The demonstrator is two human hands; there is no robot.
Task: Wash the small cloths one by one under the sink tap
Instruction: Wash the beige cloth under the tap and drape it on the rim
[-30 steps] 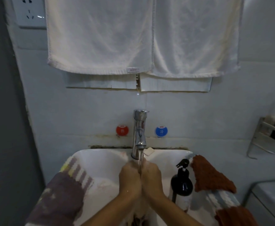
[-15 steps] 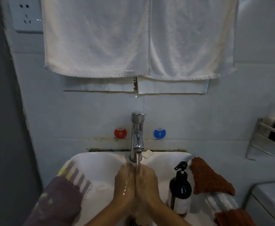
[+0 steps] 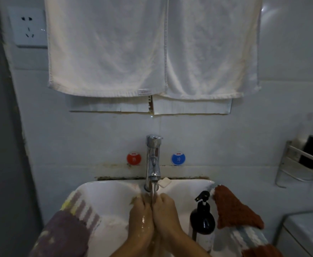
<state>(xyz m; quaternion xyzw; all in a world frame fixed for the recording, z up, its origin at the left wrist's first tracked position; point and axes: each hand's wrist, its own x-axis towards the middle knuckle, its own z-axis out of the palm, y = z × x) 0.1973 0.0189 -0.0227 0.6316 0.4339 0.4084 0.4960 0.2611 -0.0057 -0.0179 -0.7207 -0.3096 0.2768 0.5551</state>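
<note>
The left hand (image 3: 141, 217) and right hand (image 3: 166, 216) are pressed together under the tap (image 3: 153, 160); a cloth between them I cannot tell; the rust cloth (image 3: 235, 210) lies nearer the right hand.

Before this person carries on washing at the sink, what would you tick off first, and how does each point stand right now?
1. Water running from the tap: ok, a stream falls between the hands.
2. Both hands under the stream: ok, left hand and right hand are pressed together right below the spout.
3. A cloth actually held between the hands: cannot tell, nothing shows between them.
4. Next cloths within reach: ok, a purple striped cloth lies over the sink's left rim and a rust-brown cloth over the right.
5. Soap at hand: ok, a black pump bottle stands beside the right hand.
6. Sink draining: cannot tell, the drain is hidden.
</note>
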